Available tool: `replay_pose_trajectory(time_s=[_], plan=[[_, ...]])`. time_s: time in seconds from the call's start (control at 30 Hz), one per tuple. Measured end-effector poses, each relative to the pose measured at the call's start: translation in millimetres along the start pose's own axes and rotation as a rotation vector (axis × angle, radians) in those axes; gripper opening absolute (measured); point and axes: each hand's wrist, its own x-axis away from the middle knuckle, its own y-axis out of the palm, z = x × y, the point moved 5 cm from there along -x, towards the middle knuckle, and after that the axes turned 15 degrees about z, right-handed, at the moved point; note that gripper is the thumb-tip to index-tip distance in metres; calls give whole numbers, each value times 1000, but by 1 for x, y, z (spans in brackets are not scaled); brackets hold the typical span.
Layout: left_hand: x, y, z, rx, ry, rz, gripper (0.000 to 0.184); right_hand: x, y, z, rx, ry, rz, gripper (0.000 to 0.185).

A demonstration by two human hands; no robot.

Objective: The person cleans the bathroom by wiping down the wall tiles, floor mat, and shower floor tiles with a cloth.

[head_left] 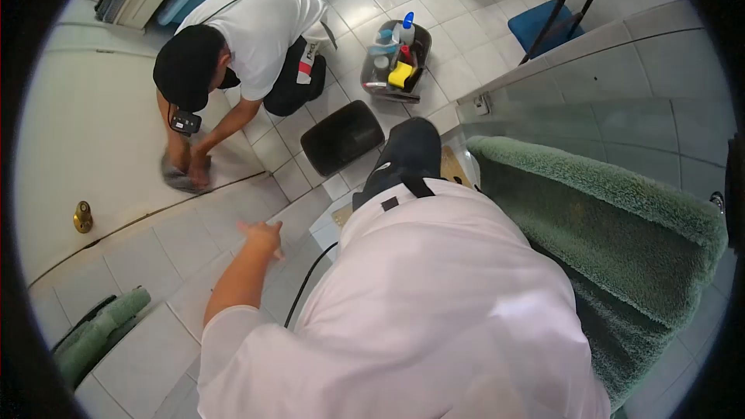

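Note:
My left hand [264,238] reaches out at the left of my body, fingers apart, with nothing in it. It is nearest to the white tiled wall [186,244], below the white door [101,132]; whether it touches the tiles I cannot tell. My right hand is out of the frame. Past my left hand, a crouching co-worker in a white shirt [268,27] and black cap presses a grey cloth [180,174] against the door with both hands. A brass door knob [83,217] sits near the door's edge.
A green towel [621,225] hangs at my right; another green towel [105,334] is at lower left. On the tiled floor are a black mat [341,137] and a caddy [423,50] holding bottles and a yellow sponge [400,74]. A blue chair [543,27] stands beyond.

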Motion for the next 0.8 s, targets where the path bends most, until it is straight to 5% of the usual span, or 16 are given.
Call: replay_pose_trajectory(time_s=[0.47, 0.8], plan=[[-22, 12, -4, 160, 136, 177, 85, -36, 27, -7, 201, -136, 50, 61], [-22, -2, -2, 145, 135, 200, 92, -111, 38, -100, 307, -370, 68, 62]])
